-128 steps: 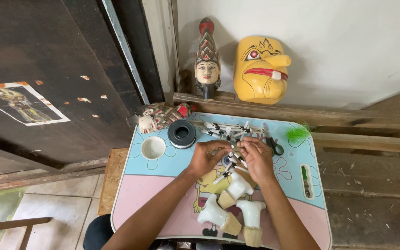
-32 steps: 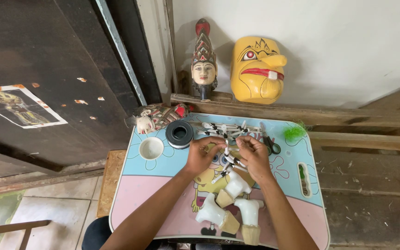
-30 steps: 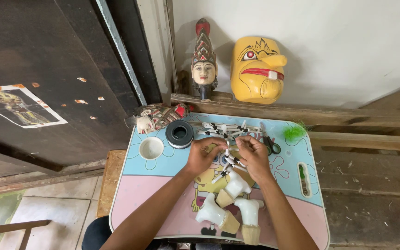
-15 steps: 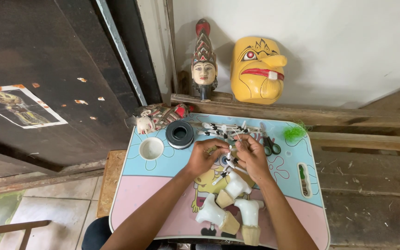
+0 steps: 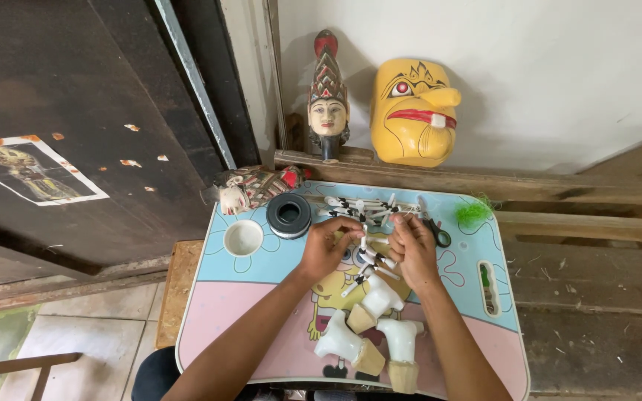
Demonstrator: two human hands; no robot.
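Two bare forearms, left hand (image 5: 326,249), right hand (image 5: 412,252), no sleeves, apparently no rings

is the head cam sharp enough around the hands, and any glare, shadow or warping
Head view: even soft daylight, no glare. The left hand and right hand are fairly sharp, but the small white sticks between them blur together. The yellow mask casts a faint wall shadow. Wide lens bends the door edge at left.

On the small pastel table (image 5: 224,297), the left hand (image 5: 326,249) and right hand (image 5: 413,251) meet over a heap of little white sticks with black ends (image 5: 365,212). Three white carved pieces (image 5: 369,327) lie near. A black spool (image 5: 289,215) and a white cup (image 5: 244,238) stand left. A yellow mask (image 5: 414,111) leans on the far wall.
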